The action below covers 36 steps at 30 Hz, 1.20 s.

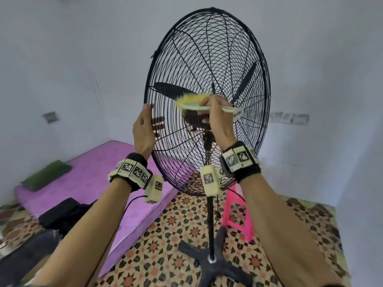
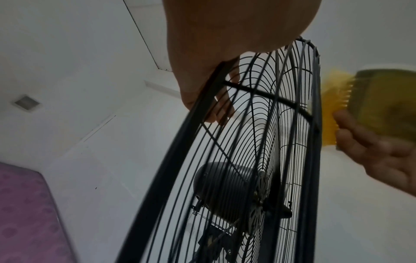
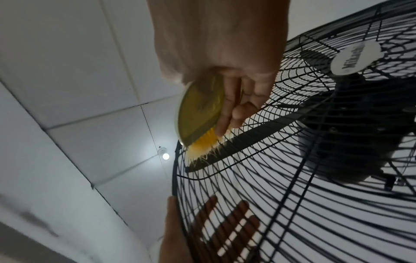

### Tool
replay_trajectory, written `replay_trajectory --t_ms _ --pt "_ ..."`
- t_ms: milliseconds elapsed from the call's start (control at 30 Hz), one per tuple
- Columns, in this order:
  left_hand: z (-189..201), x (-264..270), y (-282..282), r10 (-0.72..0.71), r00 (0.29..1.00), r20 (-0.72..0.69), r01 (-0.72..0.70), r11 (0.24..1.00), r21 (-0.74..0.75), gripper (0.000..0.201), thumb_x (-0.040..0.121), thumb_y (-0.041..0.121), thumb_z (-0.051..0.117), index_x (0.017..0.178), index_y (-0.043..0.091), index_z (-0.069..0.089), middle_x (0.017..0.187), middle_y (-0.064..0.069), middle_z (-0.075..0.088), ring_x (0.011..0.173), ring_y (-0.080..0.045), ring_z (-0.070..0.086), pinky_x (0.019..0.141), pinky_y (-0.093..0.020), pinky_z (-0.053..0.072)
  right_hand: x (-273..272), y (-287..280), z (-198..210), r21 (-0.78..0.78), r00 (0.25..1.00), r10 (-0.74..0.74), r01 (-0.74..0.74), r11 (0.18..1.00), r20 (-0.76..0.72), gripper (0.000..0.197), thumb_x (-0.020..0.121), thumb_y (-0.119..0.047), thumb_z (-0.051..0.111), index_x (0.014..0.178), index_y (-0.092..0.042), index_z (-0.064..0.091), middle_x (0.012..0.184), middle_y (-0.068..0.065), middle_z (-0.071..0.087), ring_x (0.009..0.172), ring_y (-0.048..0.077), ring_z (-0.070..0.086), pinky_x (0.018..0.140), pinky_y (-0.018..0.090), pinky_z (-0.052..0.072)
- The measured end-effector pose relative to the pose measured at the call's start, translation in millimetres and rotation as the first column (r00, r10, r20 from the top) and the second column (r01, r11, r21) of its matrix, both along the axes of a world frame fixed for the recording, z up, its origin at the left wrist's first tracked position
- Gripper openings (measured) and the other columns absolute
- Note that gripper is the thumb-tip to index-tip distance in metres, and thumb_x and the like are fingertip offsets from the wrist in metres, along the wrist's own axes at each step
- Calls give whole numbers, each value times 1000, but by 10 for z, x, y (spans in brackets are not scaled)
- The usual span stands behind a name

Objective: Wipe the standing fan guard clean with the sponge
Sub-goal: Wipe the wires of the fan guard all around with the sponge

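The black wire fan guard (image 1: 267,90) stands tilted on its pole in front of me. My left hand (image 1: 143,129) grips the guard's left rim, thumb in front and fingers behind the wires (image 3: 227,224). My right hand (image 1: 217,119) holds a yellow-bristled scrub brush (image 1: 190,102) with a pale back; no sponge is in view. The bristles (image 3: 202,147) press on the front guard (image 3: 315,195) left of the white centre badge (image 3: 355,58). In the left wrist view the brush (image 2: 333,110) is beside the guard (image 2: 258,142) edge, with my left hand (image 2: 202,80) on the rim.
The fan's pole and black cross base (image 1: 211,259) stand on a patterned floor. A purple mattress (image 1: 93,179) with a green pillow (image 1: 47,172) lies left, dark bags (image 1: 62,214) before it. A pink stool (image 1: 238,214) stands behind the pole. White walls close in behind.
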<state>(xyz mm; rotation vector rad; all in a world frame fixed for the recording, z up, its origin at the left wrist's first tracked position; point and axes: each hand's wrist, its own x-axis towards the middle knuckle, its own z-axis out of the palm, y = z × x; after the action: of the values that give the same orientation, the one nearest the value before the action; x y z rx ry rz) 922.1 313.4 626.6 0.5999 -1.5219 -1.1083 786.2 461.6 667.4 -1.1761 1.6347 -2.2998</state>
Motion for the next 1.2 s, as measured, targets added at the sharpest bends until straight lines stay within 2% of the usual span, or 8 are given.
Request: replay_trajectory --t_ms 200,367,567,733,900,967,1067,1200 --pt "-1 8 11 10 1000 -18 -10 1000 7 75 96 79 30 140 26 62 116 -6 76 101 -23 75 94 -50 59 65 127 -359 302 997 55 -36 953 -55 29 98 -15 52 75 -16 69 71 1 73 66 18 67 48 18 40" --pt "-16 10 -8 8 1000 6 -8 1000 11 79 92 87 31 138 32 63 125 -5 74 110 -26 73 96 -53 58 -166 -4 -176 -58 988 23 -15 998 151 27 103 -16 49 83 -17 68 96 5 76 77 19 70 49 19 49" --pt "8 -2 30 18 1000 -15 -18 999 30 68 103 71 30 144 26 59 110 -4 78 95 -23 76 89 -56 60 -224 112 -604 245 995 15 -38 969 98 28 100 -17 49 82 -14 69 84 12 75 66 16 67 49 17 44" --pt "-15 -19 5 18 1000 1 -18 999 27 72 97 81 31 142 33 60 125 -8 74 108 -25 73 94 -59 57 -368 17 -179 13 961 120 -127 992 248 22 102 -17 50 88 -17 67 103 12 75 77 19 71 56 23 52" --pt "1 4 31 21 1000 -16 -20 1000 22 67 103 71 29 144 28 59 112 -4 78 93 -20 76 90 -57 58 -339 55 -465 296 996 32 -57 953 89 23 99 -16 50 88 -13 70 79 9 77 69 21 69 49 20 44" --pt "-8 7 24 23 1000 -17 -22 999 24 67 104 71 29 145 27 58 111 -4 78 92 -19 76 91 -57 58 -388 78 -419 253 989 57 -92 963 139 20 98 -18 52 91 -13 71 83 8 78 74 22 70 50 18 45" --pt "-31 -7 3 11 1000 -7 -11 1000 23 72 94 84 31 139 36 62 124 -5 74 108 -24 73 98 -62 54 -465 1 -263 -17 966 37 -34 999 257 21 100 -17 54 86 -19 70 97 10 77 73 20 69 50 20 48" --pt "-58 -26 2 16 1000 -6 -16 999 40 84 84 94 34 135 34 65 127 -4 73 118 -25 69 104 -60 52 -436 -6 -519 118 977 -44 19 993 208 25 101 -15 48 86 -14 68 87 15 76 61 16 67 43 16 44"
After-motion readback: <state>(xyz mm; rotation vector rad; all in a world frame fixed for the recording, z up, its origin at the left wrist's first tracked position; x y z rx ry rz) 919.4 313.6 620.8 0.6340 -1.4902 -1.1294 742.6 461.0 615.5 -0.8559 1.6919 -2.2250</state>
